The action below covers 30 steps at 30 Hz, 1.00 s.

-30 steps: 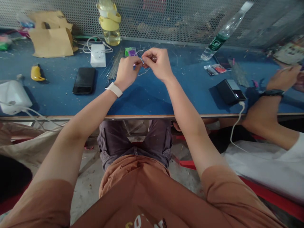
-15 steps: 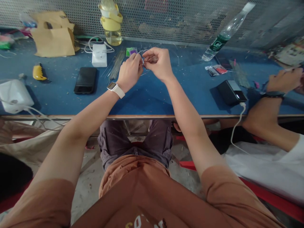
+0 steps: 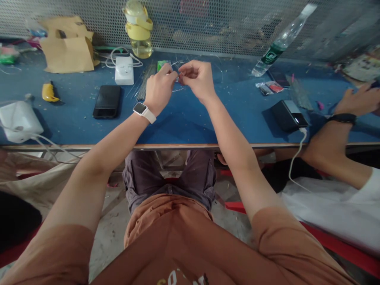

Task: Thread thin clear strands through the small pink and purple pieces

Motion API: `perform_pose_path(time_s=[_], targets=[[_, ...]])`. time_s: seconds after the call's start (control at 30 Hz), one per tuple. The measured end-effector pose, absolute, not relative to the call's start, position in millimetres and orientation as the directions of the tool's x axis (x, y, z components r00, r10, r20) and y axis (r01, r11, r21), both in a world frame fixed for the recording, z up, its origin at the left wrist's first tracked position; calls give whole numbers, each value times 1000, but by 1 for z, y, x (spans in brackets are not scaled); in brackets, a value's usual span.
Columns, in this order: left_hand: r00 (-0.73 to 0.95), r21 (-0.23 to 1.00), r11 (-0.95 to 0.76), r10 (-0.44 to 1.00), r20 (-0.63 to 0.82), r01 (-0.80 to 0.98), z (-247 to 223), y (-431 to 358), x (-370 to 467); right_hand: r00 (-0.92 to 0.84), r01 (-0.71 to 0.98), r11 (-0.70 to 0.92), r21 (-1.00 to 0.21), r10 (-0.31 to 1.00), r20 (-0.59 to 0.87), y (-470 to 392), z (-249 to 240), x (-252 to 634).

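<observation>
My left hand (image 3: 162,85), wearing a white-banded watch (image 3: 144,112), is closed in a pinch above the blue table. Facing it, fingertips almost touching, my right hand (image 3: 199,79) pinches with thumb and forefinger. Between them runs a thin silvery wire (image 3: 177,63), whose ends show behind and below the fingers; the exact spot they grip is too small to make out. Beside my left hand lies a bundle of thin straight wires (image 3: 146,81). A small green packet (image 3: 162,64) is partly hidden behind that hand.
Behind stand a yellow-capped bottle (image 3: 139,35) and a leaning water bottle (image 3: 271,53) against the mesh panel. A black power bank (image 3: 107,101) and white charger (image 3: 124,70) lie left. Another black device (image 3: 287,115) with a cable sits right, near a co-worker's hand (image 3: 358,101).
My left fingers have shifted slightly and turned, covering more of the small packet. My right hand stays nearly in place. The co-worker's hand at the right has moved a little.
</observation>
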<state>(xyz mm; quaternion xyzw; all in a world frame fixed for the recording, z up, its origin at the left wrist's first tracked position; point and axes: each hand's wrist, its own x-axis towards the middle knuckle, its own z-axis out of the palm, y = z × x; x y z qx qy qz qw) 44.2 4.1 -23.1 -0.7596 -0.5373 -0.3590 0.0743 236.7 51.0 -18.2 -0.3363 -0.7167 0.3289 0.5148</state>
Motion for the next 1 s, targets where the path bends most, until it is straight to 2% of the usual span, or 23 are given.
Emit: perform_pose_path(time_s=[0.13, 0.27, 0.47, 0.67, 0.77, 1.0], targets=[[136, 211, -276, 851, 507, 938, -8, -11, 51, -249, 140, 550, -823, 824, 509, 53, -20, 237], [87, 309, -257, 876, 474, 916, -7, -13, 51, -241, 128, 535, -835, 834, 497, 49, -18, 235], [42, 462, -384, 802, 595, 799, -28, 6, 48, -218, 135, 536, -834, 837, 502, 46, -17, 233], [62, 545, -590, 710, 701, 596, -42, 21, 47, -228, 162, 539, -826, 835, 500, 45, -16, 235], [62, 544, -583, 715, 696, 604, -41, 22, 44, -247, 189, 539, -821, 835, 492, 42, -13, 235], [99, 433, -525, 712, 695, 733, -44, 25, 42, -221, 160, 553, -818, 827, 516, 40, -12, 233]])
